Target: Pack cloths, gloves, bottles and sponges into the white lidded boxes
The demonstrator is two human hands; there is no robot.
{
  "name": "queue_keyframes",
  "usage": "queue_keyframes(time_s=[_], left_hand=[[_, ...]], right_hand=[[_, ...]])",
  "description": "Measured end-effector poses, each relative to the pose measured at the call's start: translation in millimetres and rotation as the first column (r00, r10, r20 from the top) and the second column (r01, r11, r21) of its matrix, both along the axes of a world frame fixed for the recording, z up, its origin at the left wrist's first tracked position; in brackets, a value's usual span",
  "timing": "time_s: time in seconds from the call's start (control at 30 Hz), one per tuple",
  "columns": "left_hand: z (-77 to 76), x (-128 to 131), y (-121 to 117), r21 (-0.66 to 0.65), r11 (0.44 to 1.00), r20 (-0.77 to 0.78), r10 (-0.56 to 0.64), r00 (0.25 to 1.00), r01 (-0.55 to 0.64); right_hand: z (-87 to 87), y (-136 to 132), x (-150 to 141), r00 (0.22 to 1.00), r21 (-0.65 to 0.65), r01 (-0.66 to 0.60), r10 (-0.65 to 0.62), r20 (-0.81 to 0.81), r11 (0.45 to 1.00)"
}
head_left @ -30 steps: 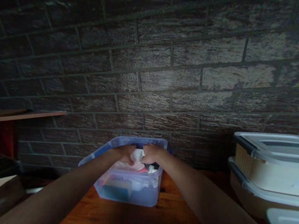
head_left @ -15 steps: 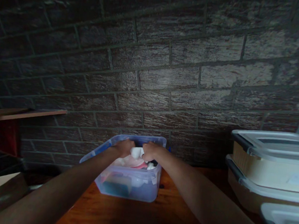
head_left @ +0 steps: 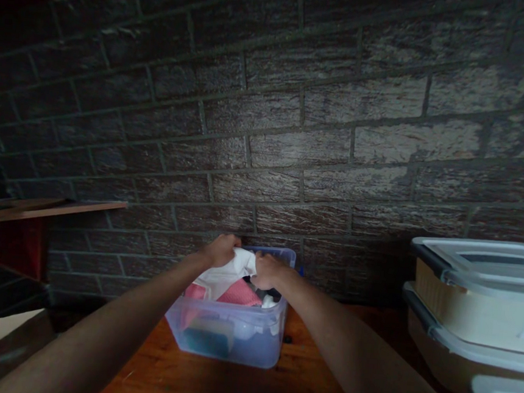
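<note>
A thin white sheet of cloth or plastic (head_left: 225, 277) is bunched up between my hands over a clear plastic bin (head_left: 249, 342). My left hand (head_left: 221, 251) is closed on its left side, above the bin's back left. On the other side my right hand (head_left: 270, 272) grips the sheet's right end, fingers curled, just inside the bin. Pink textured cloth (head_left: 239, 293) lies under the sheet. A small white bundle (head_left: 268, 302) sits at the bin's front right. Through the bin's front wall a yellow and green block (head_left: 207, 337) shows dimly. My fingertips are partly hidden.
The bin stands on a brown wooden table (head_left: 227, 386) against a dark brick wall (head_left: 266, 148). Lidded storage boxes (head_left: 477, 307) are stacked at the right. A wooden shelf (head_left: 73, 205) juts in at left, above an open cardboard box (head_left: 2, 336).
Both hands have pulled the white sheet up and stretched it, and more pink cloth shows beneath. My left hand has risen to the bin's rim level. The view has shifted slightly.
</note>
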State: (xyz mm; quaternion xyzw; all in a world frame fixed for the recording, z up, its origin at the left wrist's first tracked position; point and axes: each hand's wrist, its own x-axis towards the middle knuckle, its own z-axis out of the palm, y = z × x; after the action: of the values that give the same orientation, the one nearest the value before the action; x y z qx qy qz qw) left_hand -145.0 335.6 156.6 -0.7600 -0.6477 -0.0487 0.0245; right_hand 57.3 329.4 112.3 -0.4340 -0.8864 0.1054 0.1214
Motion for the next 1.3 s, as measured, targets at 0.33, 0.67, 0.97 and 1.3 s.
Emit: queue_keyframes(time_s=[0.33, 0.67, 0.97, 1.3], left_hand=[[25.0, 11, -27, 0.109, 0.986, 0.226, -0.148, 0.963, 0.127], [27.3, 41, -50, 0.128, 0.935, 0.471, -0.352, 0.809, 0.332], [0.8, 39, -46, 0.004, 0.958, 0.596, -0.231, 0.769, 0.285], [2.6, 20, -55, -0.034, 0.958, 0.700, -0.181, 0.691, 0.286]], right_hand=[[12.6, -7, 10, 0.943, 0.124, 0.095, -0.049, -0.328, 0.988], [40.0, -2, 41, 0.947, 0.042, -0.073, 0.082, -0.310, 0.996], [51.9, -3, 67, 0.940, -0.008, 0.022, -0.023, -0.339, 1.000], [43.9, 2, 70, 0.952, -0.144, 0.024, -0.067, -0.300, 0.989]])
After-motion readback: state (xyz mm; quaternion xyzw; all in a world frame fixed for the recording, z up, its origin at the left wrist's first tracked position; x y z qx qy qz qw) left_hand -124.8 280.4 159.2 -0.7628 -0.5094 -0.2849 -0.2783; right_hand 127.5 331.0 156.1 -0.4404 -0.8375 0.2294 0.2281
